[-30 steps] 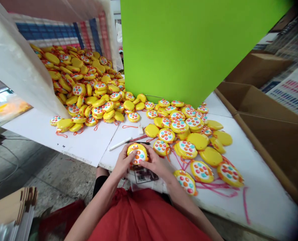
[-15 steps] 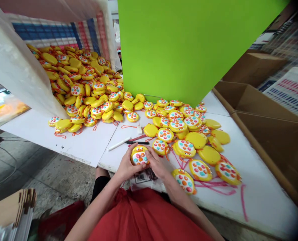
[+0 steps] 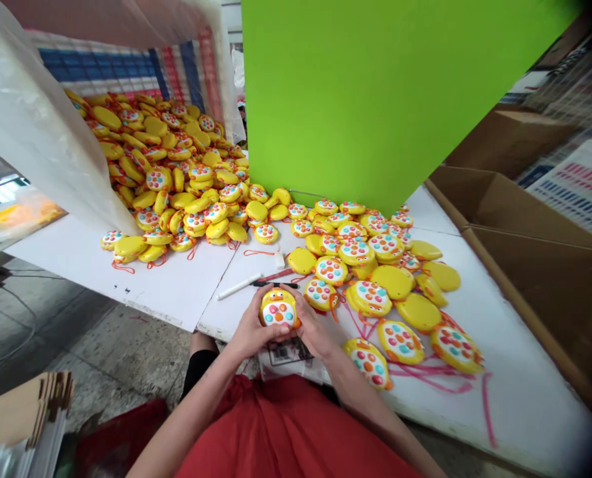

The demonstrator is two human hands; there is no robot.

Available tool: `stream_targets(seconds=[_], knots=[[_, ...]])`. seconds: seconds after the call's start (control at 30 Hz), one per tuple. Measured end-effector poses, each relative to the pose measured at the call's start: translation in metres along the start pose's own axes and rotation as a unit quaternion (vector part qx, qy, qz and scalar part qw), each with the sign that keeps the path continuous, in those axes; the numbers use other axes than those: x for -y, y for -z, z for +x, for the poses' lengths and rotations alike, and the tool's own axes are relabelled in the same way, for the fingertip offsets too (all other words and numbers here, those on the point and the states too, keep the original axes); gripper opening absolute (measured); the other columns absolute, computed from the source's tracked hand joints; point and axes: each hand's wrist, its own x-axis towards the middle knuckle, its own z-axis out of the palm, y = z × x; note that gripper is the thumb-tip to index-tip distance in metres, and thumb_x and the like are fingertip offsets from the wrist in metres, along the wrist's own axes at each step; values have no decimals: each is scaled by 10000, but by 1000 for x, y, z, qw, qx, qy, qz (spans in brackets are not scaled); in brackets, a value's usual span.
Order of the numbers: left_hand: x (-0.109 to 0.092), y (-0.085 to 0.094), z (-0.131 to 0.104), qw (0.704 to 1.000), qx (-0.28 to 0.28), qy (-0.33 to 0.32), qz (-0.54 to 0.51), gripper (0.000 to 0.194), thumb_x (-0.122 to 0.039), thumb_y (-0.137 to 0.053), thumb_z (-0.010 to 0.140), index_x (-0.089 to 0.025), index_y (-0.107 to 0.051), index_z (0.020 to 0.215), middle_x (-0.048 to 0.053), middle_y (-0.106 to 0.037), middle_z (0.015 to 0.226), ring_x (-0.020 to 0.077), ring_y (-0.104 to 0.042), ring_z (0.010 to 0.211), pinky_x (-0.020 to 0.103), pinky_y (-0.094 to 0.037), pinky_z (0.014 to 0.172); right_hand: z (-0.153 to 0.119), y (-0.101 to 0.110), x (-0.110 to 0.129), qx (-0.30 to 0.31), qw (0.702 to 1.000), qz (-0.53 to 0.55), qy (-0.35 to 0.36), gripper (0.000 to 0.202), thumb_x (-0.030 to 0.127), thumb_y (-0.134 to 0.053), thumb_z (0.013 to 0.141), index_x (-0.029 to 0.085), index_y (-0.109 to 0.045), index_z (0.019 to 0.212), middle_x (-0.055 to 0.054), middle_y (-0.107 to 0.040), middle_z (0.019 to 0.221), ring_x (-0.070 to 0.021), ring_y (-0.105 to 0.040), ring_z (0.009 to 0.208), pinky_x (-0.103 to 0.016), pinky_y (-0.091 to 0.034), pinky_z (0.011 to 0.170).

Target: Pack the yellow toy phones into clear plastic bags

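Observation:
Between my two hands is a yellow duck-shaped toy [image 3: 278, 308], its white front with coloured buttons facing up at me. My left hand [image 3: 254, 326] grips its left side, the thumb along the lower edge. Fingers of my right hand [image 3: 310, 324] wrap the right side. Just beyond the toy lie a black pen [image 3: 289, 285], a white pen [image 3: 239, 286] and a small white block [image 3: 279, 259]. To the right, more of these duck toys [image 3: 370, 297] are spread over the white table [image 3: 176, 285], some face down. A clear packet [image 3: 283, 355] lies beneath my hands, partly hidden.
A large heap of duck toys [image 3: 176, 179] spills from a translucent bag [image 3: 52, 113] at the back left. A tall green panel [image 3: 356, 99] stands behind the table. Open cardboard boxes [image 3: 535, 252] line the right edge. Pink marks [image 3: 488, 408] streak the tabletop.
My right hand has shifted slightly around the toy's right side, showing more of the white front. The view has moved a little; the toy stays in both hands.

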Motion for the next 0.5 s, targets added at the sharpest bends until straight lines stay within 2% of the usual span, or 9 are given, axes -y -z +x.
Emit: stream_targets(seconds=[0.1,0.17,0.3,0.4,0.5], knots=[[0,4,1,999,-19,22,-35,542,-429,-616,823,-216,-436,1287,68,-568,1168,185,-578,965,291,-506,812,-3,-4,1,26,999,30,-18,564,600,-409,881,403,-341,1406,-39,-436,1396,-205,-614,967,-366,-592,691],[3,5,1,997,-36,33,-60,460,-422,-604,834,-214,-481,1225,52,-585,1117,171,-581,925,272,-505,782,-5,-5,2,41,999,24,-17,603,567,-472,866,412,-301,1423,-37,-404,1419,-197,-615,950,-348,-590,674],[10,4,2,990,-55,49,-119,474,-402,-664,788,-216,-506,1195,43,-597,1099,166,-587,902,272,-505,772,-5,-7,2,42,996,-74,2,926,371,-749,700,366,-225,1464,-48,-423,1401,-199,-589,1009,-331,-567,793],[11,4,2,988,-66,56,-131,484,-400,-677,777,-216,-510,1193,46,-596,1108,162,-590,893,273,-501,779,-6,-10,1,20,994,-103,17,969,272,-745,689,343,-190,1480,-53,-414,1416,-189,-578,1027,-314,-562,820],[8,5,0,990,-44,53,-127,520,-451,-648,795,-223,-482,1232,57,-591,1138,160,-595,881,275,-501,772,-6,-14,2,4,997,-82,6,932,277,-689,727,334,-157,1490,-75,-390,1431,-159,-607,892,-291,-594,678]])
